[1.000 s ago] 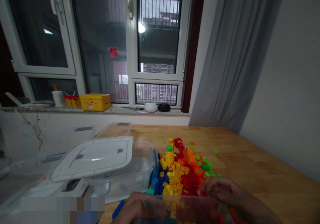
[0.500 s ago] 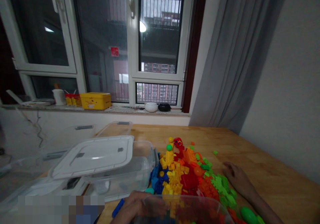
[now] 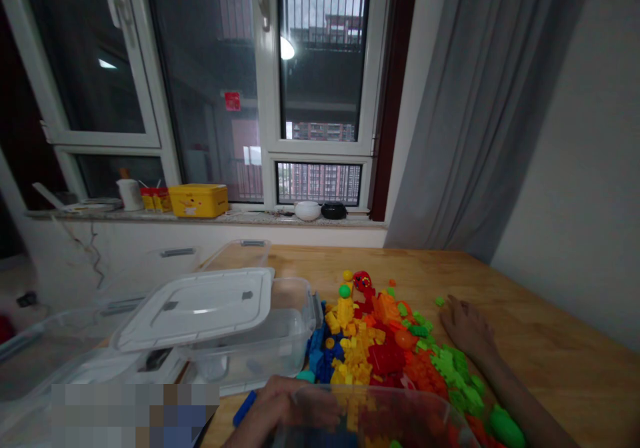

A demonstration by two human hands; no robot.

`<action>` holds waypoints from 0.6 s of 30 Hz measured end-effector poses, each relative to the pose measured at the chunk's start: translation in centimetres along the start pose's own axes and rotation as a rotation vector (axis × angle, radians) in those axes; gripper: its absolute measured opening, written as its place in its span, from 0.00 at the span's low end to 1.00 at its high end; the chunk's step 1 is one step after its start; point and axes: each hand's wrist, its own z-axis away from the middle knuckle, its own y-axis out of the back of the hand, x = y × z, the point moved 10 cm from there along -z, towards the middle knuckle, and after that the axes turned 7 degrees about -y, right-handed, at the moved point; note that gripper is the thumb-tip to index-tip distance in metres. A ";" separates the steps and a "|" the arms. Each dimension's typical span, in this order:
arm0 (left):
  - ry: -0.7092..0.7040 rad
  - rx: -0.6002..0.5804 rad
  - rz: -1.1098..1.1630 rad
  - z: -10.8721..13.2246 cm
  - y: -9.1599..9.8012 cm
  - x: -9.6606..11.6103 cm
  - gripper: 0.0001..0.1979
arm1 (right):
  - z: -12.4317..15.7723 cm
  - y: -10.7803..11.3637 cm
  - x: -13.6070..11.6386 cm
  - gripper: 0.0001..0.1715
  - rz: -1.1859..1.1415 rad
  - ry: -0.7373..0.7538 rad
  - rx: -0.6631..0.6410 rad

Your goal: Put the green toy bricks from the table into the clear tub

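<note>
Well, the clear plastic tub sits at the very bottom of the view, heaped with red, yellow and orange toy bricks. The left hand is curled at its near left side, partly seen through the wall. I cannot tell whether it is clamped on the tub or only resting against it. The right hand lies open on the table, fingers loosely spread, well apart from the left hand and clear of the tub.

Ahead of the left hand and left of the right hand spreads a loose brick heap, blue on the side toward the left hand, then yellow and red, with green along the side by the right forearm. A red-and-yellow toy piece sits at its far tip. A green egg-shaped piece lies near the right forearm, and a lone green brick sits just beyond the right fingertips. A long blue brick lies just past the left knuckles.

Left of the left hand, a clear storage box with a white lid crowds that side, and a second clear box stands beyond it. Right of the right hand, the wooden table runs open towards the wall, with the most free room for moving.
</note>
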 end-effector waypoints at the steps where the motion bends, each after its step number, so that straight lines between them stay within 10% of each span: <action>1: 0.003 -0.003 0.015 -0.1 0.2 -0.3 0.15 | -0.1 0.0 -0.4 0.37 0.000 0.013 0.005; 10: -0.030 0.020 -0.026 -0.9 1.4 -0.8 0.15 | -0.2 -1.1 -1.4 0.27 -0.091 0.127 -0.078; 18: -0.313 0.184 -0.453 7.4 -7.0 11.6 0.21 | 0.3 -0.2 -1.4 0.22 -0.313 0.207 -0.109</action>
